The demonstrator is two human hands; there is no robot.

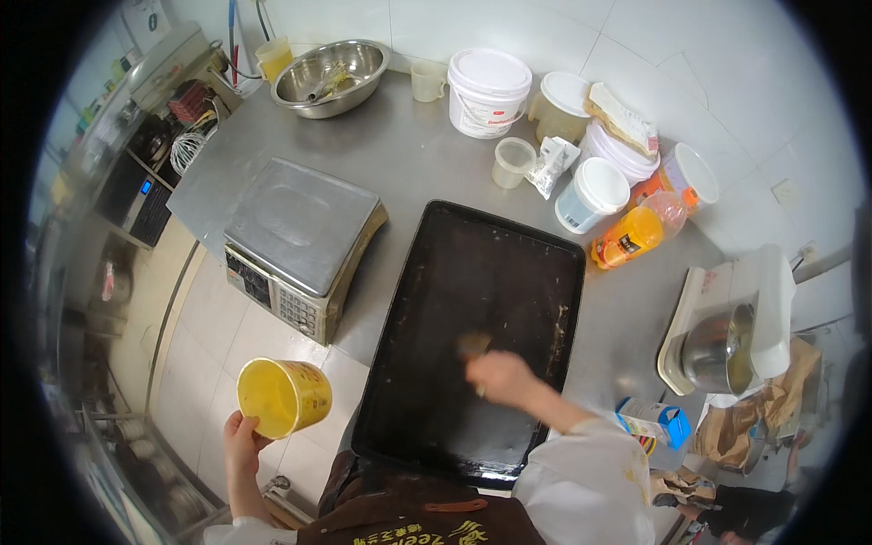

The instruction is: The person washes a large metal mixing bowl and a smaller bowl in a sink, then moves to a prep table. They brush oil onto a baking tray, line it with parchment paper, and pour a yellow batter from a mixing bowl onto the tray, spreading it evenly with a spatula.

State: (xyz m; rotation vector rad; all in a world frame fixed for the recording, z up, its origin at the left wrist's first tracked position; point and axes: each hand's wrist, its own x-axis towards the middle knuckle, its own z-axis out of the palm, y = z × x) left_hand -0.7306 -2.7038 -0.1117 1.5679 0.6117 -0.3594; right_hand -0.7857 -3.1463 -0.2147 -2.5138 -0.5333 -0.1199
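My left hand grips the rim of a yellow tub, thumb inside the wall. It is tilted so that its mouth faces left, and it hangs over the floor beside the counter. My right hand holds a motion-blurred brush, its bristles low over a large black baking tray. Whether the bristles touch the tray cannot be made out. A wet sheen shows along the tray's near edge, and pale residue marks its right side. The near end of the tray reaches my brown apron.
A digital scale stands left of the tray on the steel counter. Behind are a steel bowl, a lidded white bucket and an orange drink bottle. A stand mixer and carton sit right; another person is lower right.
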